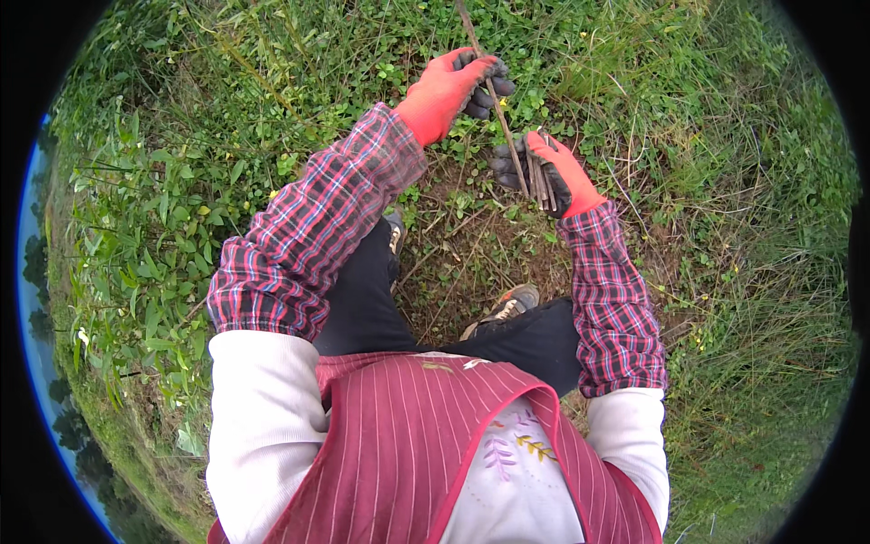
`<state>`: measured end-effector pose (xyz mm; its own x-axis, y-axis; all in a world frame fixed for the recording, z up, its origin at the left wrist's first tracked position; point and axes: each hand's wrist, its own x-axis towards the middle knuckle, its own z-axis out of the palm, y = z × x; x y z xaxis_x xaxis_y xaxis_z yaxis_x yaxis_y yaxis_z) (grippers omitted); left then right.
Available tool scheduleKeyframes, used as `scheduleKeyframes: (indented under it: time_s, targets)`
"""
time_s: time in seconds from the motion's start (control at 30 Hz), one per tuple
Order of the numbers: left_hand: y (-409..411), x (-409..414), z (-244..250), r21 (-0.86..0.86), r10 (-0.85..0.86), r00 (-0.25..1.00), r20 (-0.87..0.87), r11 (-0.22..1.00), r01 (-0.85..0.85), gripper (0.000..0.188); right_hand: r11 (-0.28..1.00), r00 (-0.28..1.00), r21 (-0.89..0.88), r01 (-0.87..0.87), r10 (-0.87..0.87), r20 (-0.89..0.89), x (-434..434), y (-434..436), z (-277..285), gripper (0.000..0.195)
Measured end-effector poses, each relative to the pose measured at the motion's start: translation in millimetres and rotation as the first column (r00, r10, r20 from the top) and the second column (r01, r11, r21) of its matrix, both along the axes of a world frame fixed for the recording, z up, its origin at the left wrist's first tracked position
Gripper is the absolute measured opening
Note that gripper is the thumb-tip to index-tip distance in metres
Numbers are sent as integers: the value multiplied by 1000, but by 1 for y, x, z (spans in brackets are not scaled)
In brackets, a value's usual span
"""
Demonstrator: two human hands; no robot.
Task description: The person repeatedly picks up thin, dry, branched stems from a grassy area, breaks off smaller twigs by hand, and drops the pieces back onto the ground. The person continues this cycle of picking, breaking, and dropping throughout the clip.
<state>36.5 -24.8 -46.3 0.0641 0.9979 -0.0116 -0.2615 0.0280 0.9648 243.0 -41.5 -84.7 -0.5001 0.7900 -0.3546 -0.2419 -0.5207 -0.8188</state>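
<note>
My left hand (452, 92), in a red work glove with dark coated fingers, grips a long thin brown stick (503, 122) near its upper part. The stick slants from the top edge of the view down to my right hand (554, 173), gloved the same way. Several short cut sticks (542, 185) lie bunched in the right palm, held by the thumb. The long stick's lower end lies beside this bunch, across the right fingers; whether those fingers press on it I cannot tell. Both hands are above low plants and grass.
Leafy plants (173, 211) grow thick on the left, and tall grass (761, 299) on the right. Bare brown soil with dry stalks (452, 268) shows between my shoes (510, 306). Trees and sky line the far left rim.
</note>
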Motion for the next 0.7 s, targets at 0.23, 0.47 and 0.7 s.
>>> scheduleKeyframes:
  time_s: [0.23, 0.47, 0.7]
  targets:
    - [2, -10, 3, 1, -26, 999, -41, 1000, 26, 27, 980, 965, 138, -140, 104, 243, -8, -4, 10, 29]
    - [14, -26, 5, 37, 120, 993, 6, 992, -120, 26, 904, 683, 375, -203, -144, 716, 5, 11, -21, 33]
    - [8, -7, 11, 67, 125, 990, -66, 990, -120, 22, 900, 249, 345, -265, -282, 927, 13, 19, -19, 36]
